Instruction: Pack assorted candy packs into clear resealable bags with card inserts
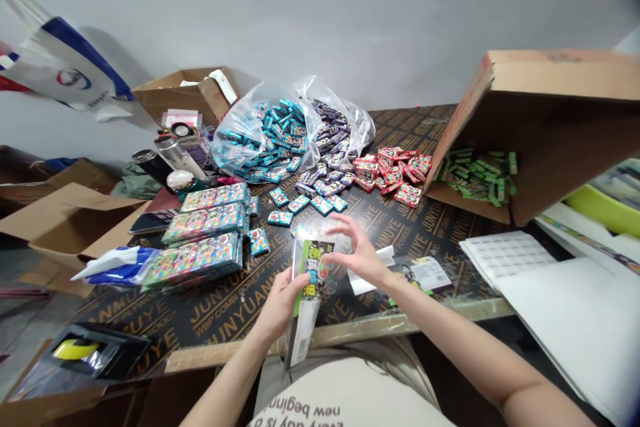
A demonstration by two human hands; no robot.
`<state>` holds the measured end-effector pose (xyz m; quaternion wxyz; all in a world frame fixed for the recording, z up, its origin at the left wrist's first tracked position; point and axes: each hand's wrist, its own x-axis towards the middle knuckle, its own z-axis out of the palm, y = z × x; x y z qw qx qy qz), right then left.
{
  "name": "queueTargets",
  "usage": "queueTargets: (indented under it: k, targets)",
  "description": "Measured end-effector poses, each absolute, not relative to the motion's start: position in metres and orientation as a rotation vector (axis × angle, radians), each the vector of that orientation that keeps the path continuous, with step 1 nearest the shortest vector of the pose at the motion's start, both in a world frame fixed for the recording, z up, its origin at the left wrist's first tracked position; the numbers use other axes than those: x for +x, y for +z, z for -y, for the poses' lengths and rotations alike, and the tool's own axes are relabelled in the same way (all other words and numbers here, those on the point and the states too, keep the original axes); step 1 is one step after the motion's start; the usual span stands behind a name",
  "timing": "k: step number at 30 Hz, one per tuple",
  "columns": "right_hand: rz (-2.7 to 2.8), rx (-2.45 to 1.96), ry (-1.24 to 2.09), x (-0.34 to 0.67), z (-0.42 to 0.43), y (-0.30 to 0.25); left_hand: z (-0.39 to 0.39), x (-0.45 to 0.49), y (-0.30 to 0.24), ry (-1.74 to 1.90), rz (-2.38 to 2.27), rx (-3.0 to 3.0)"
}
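Observation:
My left hand (281,299) grips a flat plastic packet (309,273) with a green printed panel and a clear lower part; it hangs tilted above the table's front edge. The thumb lies across the printed side. My right hand (361,255) is at the packet's right side, fingers curved and apart, the thumb near the printed face; whether it touches cannot be made out. Beyond the hands lie several loose small blue boxes (299,203). Another flat packet (423,273) and a white sheet (369,273) lie beneath my right forearm.
Clear bags spill blue boxes (280,130) and purple boxes (330,123). Red boxes (390,167) are heaped to their right. A tipped carton (555,80) holds green boxes (480,173). Wrapped bundles (205,233) are stacked left, and a tape dispenser (90,350) sits front left.

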<state>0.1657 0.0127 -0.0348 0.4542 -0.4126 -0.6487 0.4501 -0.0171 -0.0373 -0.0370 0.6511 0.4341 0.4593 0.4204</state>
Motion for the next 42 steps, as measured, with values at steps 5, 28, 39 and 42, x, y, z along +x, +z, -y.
queueTargets:
  k: [5, 28, 39, 42]
  targets:
    - [1.321, -0.901, 1.626, 0.149, -0.004, -0.056, 0.033, -0.02, -0.037, 0.966, -1.1, 1.023]
    - [1.233, -0.97, 1.577, 0.154, -0.008, -0.075, 0.02, -0.031, -0.068, 0.922, -0.983, 1.233]
    - [0.752, -1.037, 1.373, 0.123, 0.001, -0.05, 0.025, 0.01, -0.06, 1.266, -0.983, 0.908]
    - [0.708, -1.004, 1.491, 0.124, 0.0, -0.045, 0.025, 0.012, -0.056, 1.293, -0.954, 0.634]
